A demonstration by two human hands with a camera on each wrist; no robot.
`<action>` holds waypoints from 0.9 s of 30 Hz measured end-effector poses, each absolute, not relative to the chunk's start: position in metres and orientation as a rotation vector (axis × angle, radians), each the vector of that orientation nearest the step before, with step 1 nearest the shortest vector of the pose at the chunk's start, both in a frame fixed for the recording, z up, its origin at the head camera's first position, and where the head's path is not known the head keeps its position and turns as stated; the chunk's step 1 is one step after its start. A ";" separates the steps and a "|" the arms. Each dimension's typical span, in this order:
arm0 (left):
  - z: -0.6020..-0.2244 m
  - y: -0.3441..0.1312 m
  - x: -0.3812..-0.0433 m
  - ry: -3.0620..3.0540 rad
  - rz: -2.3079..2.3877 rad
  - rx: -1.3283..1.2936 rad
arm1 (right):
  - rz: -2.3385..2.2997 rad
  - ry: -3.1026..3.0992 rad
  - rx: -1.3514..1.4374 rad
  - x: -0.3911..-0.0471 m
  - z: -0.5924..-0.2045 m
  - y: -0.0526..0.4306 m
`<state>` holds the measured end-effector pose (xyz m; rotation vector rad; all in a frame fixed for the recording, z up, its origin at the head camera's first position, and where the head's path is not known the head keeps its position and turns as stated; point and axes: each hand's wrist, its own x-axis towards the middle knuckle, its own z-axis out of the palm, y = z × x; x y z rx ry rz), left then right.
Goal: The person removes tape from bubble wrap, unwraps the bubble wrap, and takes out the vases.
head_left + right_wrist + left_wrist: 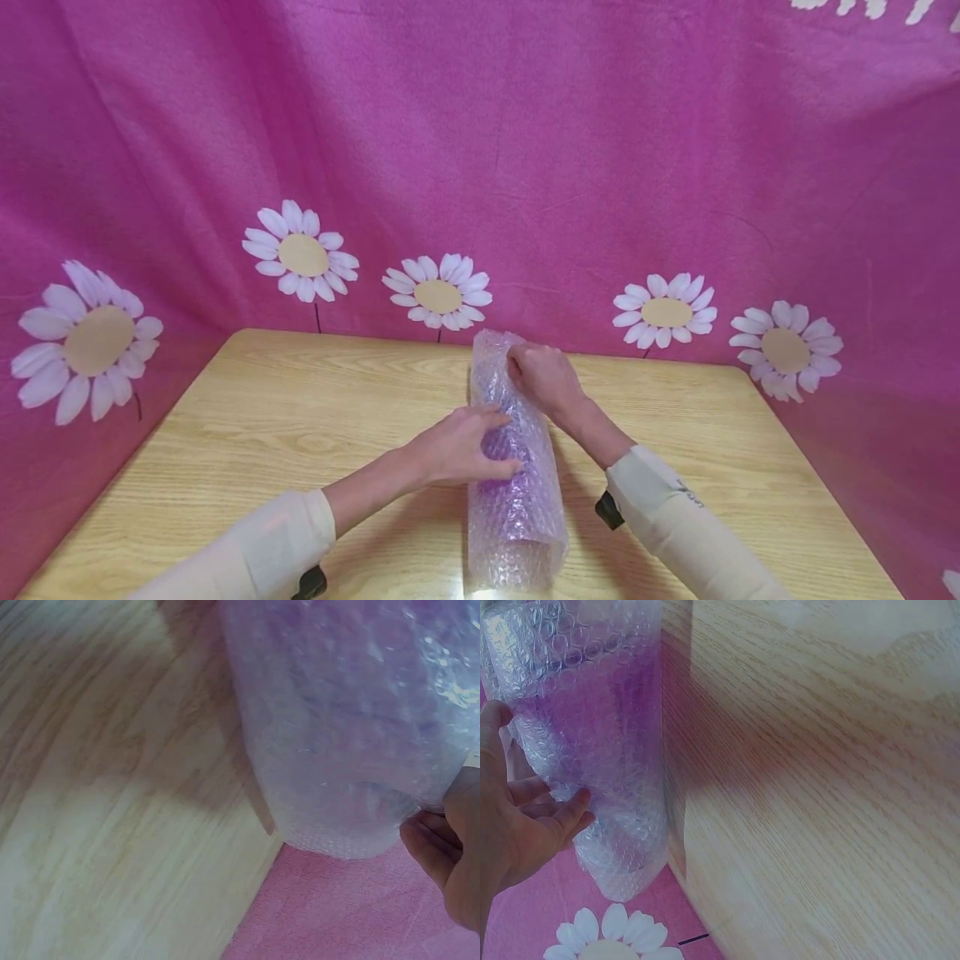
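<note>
A long roll of clear bubble wrap (pixel 517 525) lies lengthwise on the wooden table, wound around something purple (pixel 622 712) whose shape is blurred by the layers. My left hand (pixel 461 446) rests on its left side near the middle, thumb and fingers spread apart against the plastic. Toward the far end, my right hand (pixel 547 379) has curled fingers and pinches the wrap at its upper right side. In the right wrist view, the fingertips (pixel 424 844) meet the film close to the roll's end. At the near end, the wrap is loose and hollow.
The light wooden table (pixel 337 392) has its back edge against a pink cloth (pixel 525 183) printed with white daisies. That cloth also hangs along both sides. The roll's far end reaches the table's back edge.
</note>
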<state>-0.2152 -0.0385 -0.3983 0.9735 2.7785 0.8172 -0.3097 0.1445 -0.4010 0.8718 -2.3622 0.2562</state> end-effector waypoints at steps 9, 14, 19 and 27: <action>-0.397 -0.039 -0.214 2.771 0.824 0.965 | -0.039 -2.307 1.014 -0.311 -0.395 0.146; -0.397 -0.038 -0.213 2.763 0.834 0.948 | -0.242 -2.239 1.093 -0.312 -0.395 0.145; -0.397 -0.039 -0.213 2.757 0.842 0.932 | -0.164 -2.270 1.076 -0.314 -0.395 0.144; -0.399 -0.040 -0.215 2.768 0.835 0.948 | 0.116 -2.348 0.982 -0.317 -0.394 0.144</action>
